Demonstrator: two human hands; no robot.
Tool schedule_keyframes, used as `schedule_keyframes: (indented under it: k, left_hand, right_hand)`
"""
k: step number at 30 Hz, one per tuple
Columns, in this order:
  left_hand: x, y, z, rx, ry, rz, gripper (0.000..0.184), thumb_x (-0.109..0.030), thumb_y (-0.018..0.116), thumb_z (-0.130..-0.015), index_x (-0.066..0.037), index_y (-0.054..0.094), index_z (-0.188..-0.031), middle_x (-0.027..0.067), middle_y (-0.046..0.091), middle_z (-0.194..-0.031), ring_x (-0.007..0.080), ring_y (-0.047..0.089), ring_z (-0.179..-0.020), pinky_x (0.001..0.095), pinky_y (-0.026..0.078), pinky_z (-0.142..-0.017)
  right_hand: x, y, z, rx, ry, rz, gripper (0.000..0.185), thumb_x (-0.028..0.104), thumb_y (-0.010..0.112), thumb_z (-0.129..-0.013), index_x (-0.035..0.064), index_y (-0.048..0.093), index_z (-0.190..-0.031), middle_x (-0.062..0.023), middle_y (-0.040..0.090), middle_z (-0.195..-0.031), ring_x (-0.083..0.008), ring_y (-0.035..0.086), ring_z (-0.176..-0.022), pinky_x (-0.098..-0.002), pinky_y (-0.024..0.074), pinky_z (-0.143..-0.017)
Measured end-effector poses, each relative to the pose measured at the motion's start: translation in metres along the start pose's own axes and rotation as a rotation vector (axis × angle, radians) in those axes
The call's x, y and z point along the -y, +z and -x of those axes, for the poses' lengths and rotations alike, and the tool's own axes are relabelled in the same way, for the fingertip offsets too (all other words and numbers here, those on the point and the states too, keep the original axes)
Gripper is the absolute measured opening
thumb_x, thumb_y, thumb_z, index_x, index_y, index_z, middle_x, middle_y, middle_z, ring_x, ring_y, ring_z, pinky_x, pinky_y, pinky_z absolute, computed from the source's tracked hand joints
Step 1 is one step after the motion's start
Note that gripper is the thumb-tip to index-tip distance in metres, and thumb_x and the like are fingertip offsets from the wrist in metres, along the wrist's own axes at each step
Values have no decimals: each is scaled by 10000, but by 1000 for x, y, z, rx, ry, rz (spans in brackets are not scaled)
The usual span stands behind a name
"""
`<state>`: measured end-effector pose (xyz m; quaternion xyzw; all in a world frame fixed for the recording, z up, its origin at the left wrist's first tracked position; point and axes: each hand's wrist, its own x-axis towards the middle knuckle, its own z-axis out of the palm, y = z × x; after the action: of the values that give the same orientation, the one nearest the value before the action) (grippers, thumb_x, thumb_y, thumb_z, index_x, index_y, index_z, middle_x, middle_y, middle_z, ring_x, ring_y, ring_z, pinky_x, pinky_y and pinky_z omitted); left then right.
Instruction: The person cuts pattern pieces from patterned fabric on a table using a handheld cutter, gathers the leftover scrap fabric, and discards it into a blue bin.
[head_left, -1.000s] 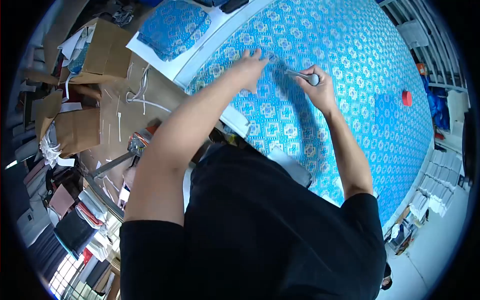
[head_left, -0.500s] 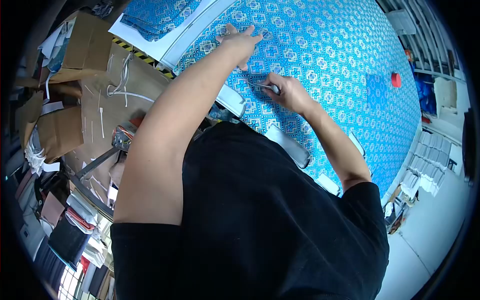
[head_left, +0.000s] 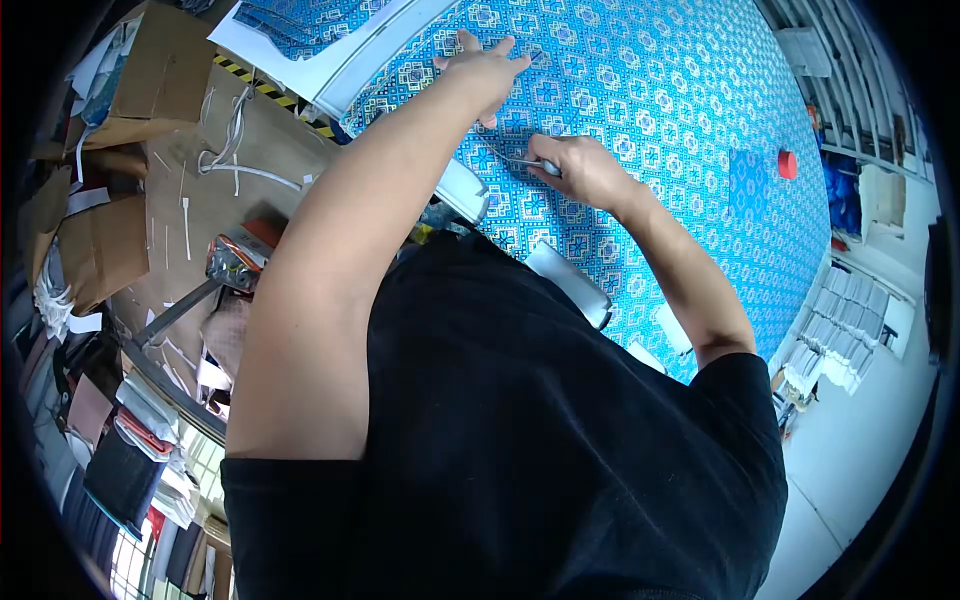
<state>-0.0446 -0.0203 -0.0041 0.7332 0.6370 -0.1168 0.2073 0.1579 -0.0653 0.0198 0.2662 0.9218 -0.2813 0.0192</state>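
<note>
Cluttered workroom | slim metal tool (head_left: 549,167), centre, at blue patterned cloth (head_left: 640,130), contact unclear | right hand (head_left: 585,168) wrapped around tool | left hand (head_left: 482,75) farther, apart, palm down, fingers splayed over cloth | advisable: keep cloth flat, fingers clear of tool's tip | red round object (head_left: 787,165), right | no legible writing
</note>
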Motion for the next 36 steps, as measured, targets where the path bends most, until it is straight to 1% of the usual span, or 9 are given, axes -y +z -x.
schedule_keyframes:
  k: [9,13,16,22,25,27,31,34,36]
  left_hand:
    - [0,1,0,0,2,-4,1156,-89,937,-659,-382,324,-1594,-23,160,-1708,548,162,-1498,745,448,-1062]
    - [-1,5,-3,-4,15,-6,1142,-93,932,-671,-370,322,-1596,-16,160,-1709,558,158,-1496,750,440,-1063]
    - [-1,8,-7,30,-25,-30,1223,-168,967,-638,-434,263,-1601,-57,113,-1720,523,130,-1518,775,398,-1077]
    - [0,8,-5,18,-11,-43,1215,-181,964,-648,-418,257,-1607,-46,114,-1720,530,141,-1512,772,400,-1076]
    - [2,5,-1,21,8,-48,1207,-191,962,-653,-406,258,-1610,-35,120,-1720,539,154,-1505,762,416,-1071]
    - [3,5,1,-12,48,-52,1129,-185,941,-686,-358,306,-1603,22,180,-1703,595,171,-1477,734,461,-1045]
    - [5,4,1,2,54,-72,1132,-197,944,-684,-363,304,-1602,28,189,-1700,610,180,-1466,725,467,-1042]
    - [10,11,-4,-24,90,-108,1138,-203,955,-662,-292,321,-1603,38,222,-1689,620,206,-1453,723,488,-1012]
    - [14,13,-7,-151,112,-129,1085,-204,968,-627,-189,406,-1555,37,300,-1652,581,256,-1458,659,528,-1000]
  right_hand:
    - [7,-4,-9,54,-24,129,176,124,684,-920,92,532,-1002,-163,654,-768,-363,686,-718,-478,532,-627]
    - [4,5,-13,30,-22,72,180,115,681,-920,81,528,-1010,-162,654,-776,-364,684,-715,-483,532,-631]
    - [4,8,-12,12,-35,15,177,104,681,-920,72,529,-1005,-167,656,-788,-372,679,-711,-482,533,-633]
    - [12,23,-17,-145,-14,-88,196,105,694,-915,54,530,-1008,-183,658,-793,-388,673,-707,-474,530,-627]
    - [18,30,-22,-184,97,-84,206,116,703,-911,48,540,-1018,-195,664,-789,-398,678,-714,-477,534,-627]
    - [19,35,-23,-242,110,-97,219,122,713,-904,43,552,-1031,-209,674,-796,-412,685,-727,-485,539,-628]
    - [26,43,-34,-275,181,-76,238,128,720,-900,36,562,-1053,-215,691,-827,-416,693,-743,-486,547,-632]
    - [30,49,-46,-403,140,-146,253,138,722,-901,37,561,-1069,-218,700,-852,-416,693,-748,-492,550,-634]
    - [32,49,-54,-383,175,-95,251,136,718,-905,44,563,-1080,-213,706,-863,-414,694,-751,-489,555,-638]
